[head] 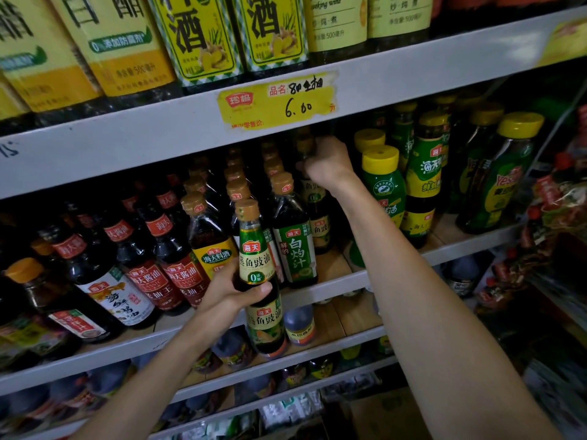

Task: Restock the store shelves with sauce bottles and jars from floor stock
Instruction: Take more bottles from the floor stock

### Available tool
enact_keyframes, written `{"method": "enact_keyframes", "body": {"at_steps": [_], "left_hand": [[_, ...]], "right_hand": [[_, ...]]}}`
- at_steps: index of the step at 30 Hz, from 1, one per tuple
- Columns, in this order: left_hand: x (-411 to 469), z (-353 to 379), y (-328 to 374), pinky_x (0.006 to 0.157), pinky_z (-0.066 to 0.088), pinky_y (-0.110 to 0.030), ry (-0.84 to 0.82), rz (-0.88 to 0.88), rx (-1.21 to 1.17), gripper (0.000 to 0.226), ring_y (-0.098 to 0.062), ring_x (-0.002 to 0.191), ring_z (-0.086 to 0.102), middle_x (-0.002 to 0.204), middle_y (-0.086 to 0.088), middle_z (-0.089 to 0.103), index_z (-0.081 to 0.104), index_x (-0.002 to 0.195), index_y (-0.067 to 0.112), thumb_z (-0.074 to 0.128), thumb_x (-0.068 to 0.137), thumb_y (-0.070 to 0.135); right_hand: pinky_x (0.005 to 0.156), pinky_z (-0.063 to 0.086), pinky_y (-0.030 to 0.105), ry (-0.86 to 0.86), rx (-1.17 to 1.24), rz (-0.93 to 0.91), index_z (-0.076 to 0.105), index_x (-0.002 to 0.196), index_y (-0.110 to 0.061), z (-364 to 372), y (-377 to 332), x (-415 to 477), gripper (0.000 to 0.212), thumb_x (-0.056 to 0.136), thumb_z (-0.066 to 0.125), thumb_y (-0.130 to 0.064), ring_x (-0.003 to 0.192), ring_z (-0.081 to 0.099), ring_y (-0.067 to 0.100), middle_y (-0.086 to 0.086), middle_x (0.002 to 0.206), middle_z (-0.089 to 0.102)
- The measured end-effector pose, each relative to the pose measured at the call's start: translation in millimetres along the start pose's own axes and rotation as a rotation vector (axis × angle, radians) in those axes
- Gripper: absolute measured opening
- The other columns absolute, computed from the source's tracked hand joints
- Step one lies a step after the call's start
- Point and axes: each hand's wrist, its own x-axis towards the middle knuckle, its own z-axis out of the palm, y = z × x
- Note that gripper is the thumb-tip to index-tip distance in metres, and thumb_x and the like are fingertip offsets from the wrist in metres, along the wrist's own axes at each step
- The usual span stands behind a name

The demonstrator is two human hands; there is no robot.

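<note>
Two bare arms reach up from the bottom of the frame toward the shelves. In the lower middle, the left hand [227, 292] holds a dark sauce bottle [256, 262] round its middle, with the thumb across the front. This bottle has a tan cap and a green and cream label. It is upright, out in front of the grey shelf edge [333, 287], and its bottom hangs lower than that edge.

Higher up, in the middle of the frame, the right hand [328, 165] is deep inside the same shelf. Its fingers curl round the top of a back bottle [317, 198], which is dark too and stands on the shelf.

Just left of that one, a green bottle [295, 249] stands at the front of the shelf, and rows of tan caps line up behind it. On the left side are dark bottles with red labels [149, 281]. On the right side are green bottles with yellow caps [386, 182].

Above the right hand, a yellow price tag [276, 101] is stuck on the edge of the top shelf. Big bottles with yellow labels [203, 36] fill the top of the frame. Small dark jars [298, 325] sit on the shelf below, beside the bottom of the held bottle.
</note>
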Motion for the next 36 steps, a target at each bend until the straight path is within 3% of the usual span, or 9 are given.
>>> {"method": "enact_keyframes", "body": {"at_steps": [6, 11, 16, 19, 22, 27, 30, 32, 36], "left_hand": [[-1, 8, 10, 0.080, 0.054, -0.019, -0.004, 0.010, -0.027, 0.051, -0.008, 0.109, 0.064, 0.118, 0.009, 0.069, 0.055, 0.125, 0.021, 0.073, 0.077, 0.026], [5, 24, 25, 0.085, 0.055, -0.027, -0.035, 0.021, -0.053, 0.052, -0.013, 0.109, 0.066, 0.116, 0.004, 0.070, 0.057, 0.123, 0.019, 0.076, 0.075, 0.023], [20, 53, 41, 0.082, 0.055, -0.035, 0.004, 0.108, 0.061, 0.049, -0.017, 0.098, 0.069, 0.102, -0.002, 0.073, 0.062, 0.111, 0.013, 0.081, 0.068, 0.029], [28, 69, 47, 0.071, 0.054, -0.026, 0.002, 0.185, 0.270, 0.048, -0.006, 0.089, 0.067, 0.095, 0.004, 0.071, 0.060, 0.106, 0.019, 0.077, 0.066, 0.040], [34, 79, 54, 0.068, 0.052, -0.020, -0.022, 0.226, 0.408, 0.051, 0.002, 0.087, 0.063, 0.097, 0.012, 0.068, 0.054, 0.111, 0.028, 0.074, 0.067, 0.046], [48, 79, 72, 0.085, 0.054, -0.035, -0.083, 0.324, 0.539, 0.071, -0.014, 0.110, 0.061, 0.123, 0.004, 0.065, 0.042, 0.138, 0.027, 0.067, 0.074, 0.046], [46, 70, 74, 0.080, 0.054, -0.038, -0.017, 0.411, 0.820, 0.074, -0.023, 0.111, 0.060, 0.131, -0.001, 0.060, 0.034, 0.146, 0.030, 0.064, 0.080, 0.044], [37, 61, 66, 0.073, 0.054, -0.035, 0.110, 0.456, 0.968, 0.063, -0.027, 0.102, 0.062, 0.126, -0.005, 0.063, 0.042, 0.144, 0.024, 0.066, 0.086, 0.034], [21, 49, 47, 0.068, 0.055, -0.040, 0.203, 0.473, 0.839, 0.020, -0.025, 0.081, 0.067, 0.099, -0.005, 0.071, 0.069, 0.109, 0.013, 0.063, 0.090, 0.018]], "right_hand": [[0.081, 0.044, 0.023, 0.025, 0.071, -0.034, 0.067, 0.111, -0.007, -4, 1, -18, 0.029, 0.084, 0.071, -0.011, 0.112, 0.061, 0.031, 0.012, 0.114, 0.069], [0.096, 0.050, 0.034, 0.304, 0.251, -0.137, 0.062, 0.126, -0.009, -29, 0, -83, 0.037, 0.089, 0.063, -0.010, 0.110, 0.063, 0.021, 0.005, 0.119, 0.068], [0.079, 0.058, 0.032, -0.099, 0.448, -0.022, 0.068, 0.120, -0.016, -36, 15, -159, 0.035, 0.087, 0.072, -0.027, 0.083, 0.070, 0.003, -0.013, 0.095, 0.071], [0.069, 0.056, 0.040, -0.060, 0.221, -0.016, 0.061, 0.116, -0.014, -35, 19, -166, 0.041, 0.083, 0.077, -0.031, 0.080, 0.068, 0.022, -0.002, 0.095, 0.068], [0.060, 0.053, 0.038, 0.032, 0.081, -0.027, 0.050, 0.096, -0.020, -45, 19, -164, 0.038, 0.078, 0.081, -0.032, 0.075, 0.063, 0.023, -0.006, 0.079, 0.059], [0.070, 0.056, 0.044, 0.147, 0.091, -0.085, 0.056, 0.105, -0.016, -59, 13, -157, 0.040, 0.077, 0.081, -0.031, 0.088, 0.067, 0.026, 0.005, 0.095, 0.070], [0.074, 0.055, 0.045, 0.185, 0.012, -0.139, 0.057, 0.105, -0.014, -58, 11, -149, 0.041, 0.077, 0.080, -0.032, 0.091, 0.066, 0.030, 0.007, 0.096, 0.071], [0.074, 0.054, 0.045, 0.183, -0.048, -0.137, 0.056, 0.105, -0.013, -54, 14, -142, 0.041, 0.078, 0.080, -0.034, 0.091, 0.066, 0.033, 0.009, 0.096, 0.071], [0.072, 0.055, 0.046, 0.140, -0.108, -0.098, 0.053, 0.107, -0.011, -34, 21, -126, 0.044, 0.081, 0.078, -0.036, 0.090, 0.065, 0.035, 0.013, 0.093, 0.070]]}}
